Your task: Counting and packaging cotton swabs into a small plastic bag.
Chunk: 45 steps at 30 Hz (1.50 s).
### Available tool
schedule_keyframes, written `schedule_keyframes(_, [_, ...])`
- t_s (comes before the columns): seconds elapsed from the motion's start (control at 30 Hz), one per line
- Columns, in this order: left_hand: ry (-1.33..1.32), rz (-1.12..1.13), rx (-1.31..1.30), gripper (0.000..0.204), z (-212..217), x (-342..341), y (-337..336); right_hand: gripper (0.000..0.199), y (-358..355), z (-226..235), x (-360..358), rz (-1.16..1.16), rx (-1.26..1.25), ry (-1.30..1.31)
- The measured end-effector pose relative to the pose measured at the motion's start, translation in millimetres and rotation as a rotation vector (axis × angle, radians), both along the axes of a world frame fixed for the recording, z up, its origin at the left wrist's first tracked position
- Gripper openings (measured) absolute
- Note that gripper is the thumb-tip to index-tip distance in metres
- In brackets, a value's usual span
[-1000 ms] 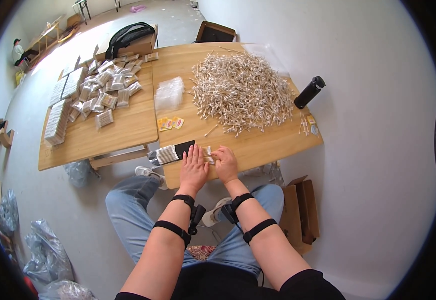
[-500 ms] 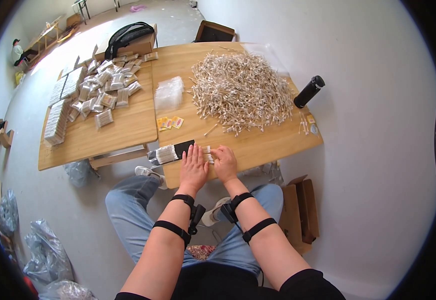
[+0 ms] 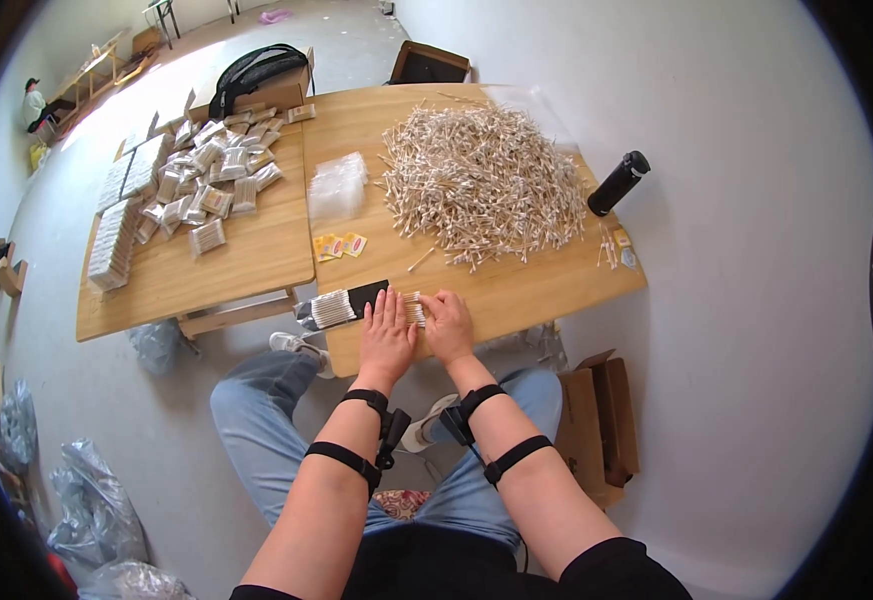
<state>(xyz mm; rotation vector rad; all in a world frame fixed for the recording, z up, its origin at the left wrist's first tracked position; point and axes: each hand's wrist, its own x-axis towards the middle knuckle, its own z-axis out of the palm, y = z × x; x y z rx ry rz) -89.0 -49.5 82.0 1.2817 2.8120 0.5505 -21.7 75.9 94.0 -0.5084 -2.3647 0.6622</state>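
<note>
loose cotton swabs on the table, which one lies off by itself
The single slanted swab between the yellow cards and the big pile; the others are heaped in that pile, grouped near the black bottle, or lined up by the left hand.

The left hand lay flat over swabs, the right hand curled beside it; a swab heap spread beyond both.
</note>
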Motion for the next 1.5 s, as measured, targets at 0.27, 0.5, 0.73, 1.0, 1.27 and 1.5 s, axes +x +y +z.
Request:
schedule_keyframes(0.27, [0.002,-0.006,0.014,0.064,1.1,2.7,-0.6,0.029,-2.0,0.3,1.5,-0.019,0.053,-0.025])
schedule_keyframes(0.5, [-0.004,-0.004,0.03,0.064,-0.9,0.6,-1.1,0.024,-3.1,2.2,-0.5,-0.01,0.114,-0.022])
schedule_keyframes(0.73, [-0.013,0.001,0.021,0.063,4.3,1.4,0.1,0.021,-3.1,6.8,0.4,-0.002,0.097,-0.026])
schedule_keyframes(1.0, [-0.022,-0.007,-0.004,0.063,4.4,2.2,0.3,0.02,-1.7,2.4,0.6,-0.01,0.136,0.011])
schedule_keyframes(1.27, [-0.017,-0.006,0.02,0.063,0.5,1.1,-0.2,0.025,5.5,2.4,-2.6,0.072,0.189,-0.059])
schedule_keyframes(1.5, [0.005,-0.001,0.019,0.062,6.6,5.0,2.6,0.038,39.2,9.0,-11.7,0.104,0.141,-0.231])
